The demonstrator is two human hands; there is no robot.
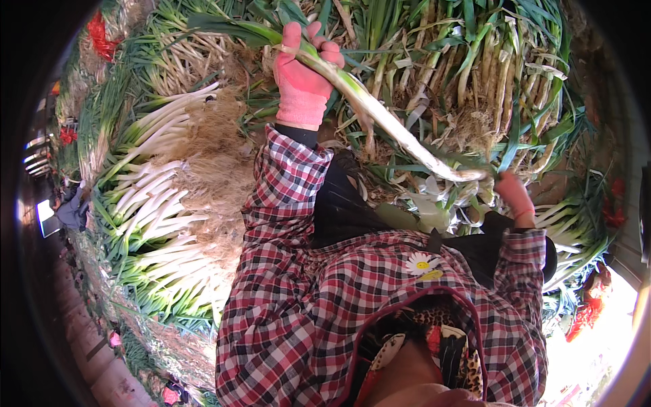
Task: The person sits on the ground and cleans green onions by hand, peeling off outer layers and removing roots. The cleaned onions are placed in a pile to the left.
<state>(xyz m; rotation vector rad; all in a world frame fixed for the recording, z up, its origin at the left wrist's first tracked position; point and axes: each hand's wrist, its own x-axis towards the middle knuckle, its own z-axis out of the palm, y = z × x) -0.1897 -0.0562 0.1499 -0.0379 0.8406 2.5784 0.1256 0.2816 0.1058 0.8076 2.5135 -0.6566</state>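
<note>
My left hand (305, 76), in a pink glove, grips a long leek-like green onion (386, 114) near its leafy end. The stalk slants down to the right, its white part streaked with soil. A loose strip of outer skin (365, 119) hangs beside it. Close to the root end is my right hand (512, 193), also gloved in pink and blurred. Whether its fingers hold the roots or a peeled strip cannot be made out. Under the stalk lie pale peeled skins (432, 203) and torn leaves.
Rows of white-stemmed onions (152, 203) with bushy roots (213, 168) lie at left. Soil-stained onions (488, 81) are heaped at upper right. More white stalks (564, 224) lie beyond my right arm. Red ties or bags (101, 38) show near the rim.
</note>
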